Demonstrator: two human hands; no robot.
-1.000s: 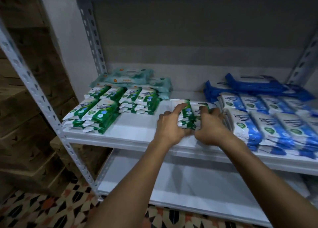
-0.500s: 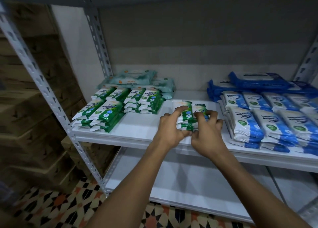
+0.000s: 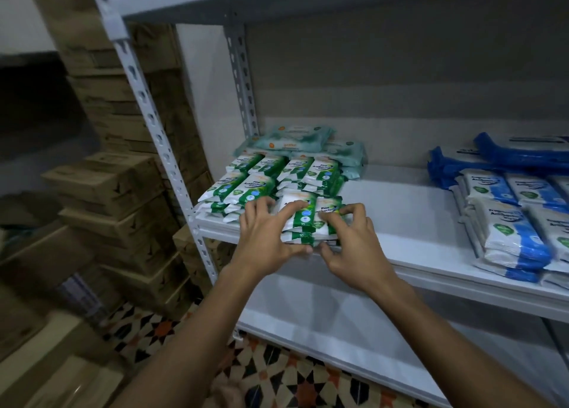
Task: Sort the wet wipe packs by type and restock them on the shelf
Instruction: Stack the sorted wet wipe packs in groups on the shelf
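Observation:
A small stack of green-and-white wipe packs sits at the front edge of the white shelf, right beside the green stacks on the left. My left hand grips the stack's left side, fingers curled over its top and thumb under it. My right hand holds the right side the same way. Pale teal packs lie behind the green ones. Blue-and-white packs fill the shelf's right end, with dark blue packs behind them.
A perforated metal upright stands left of the green stacks. Cardboard boxes are piled to the left of the rack. A lower white shelf lies beneath, above a patterned tile floor.
Both hands have carried the green stack leftward along the shelf, from beside the blue packs to next to the green stacks. The camera view has swung left.

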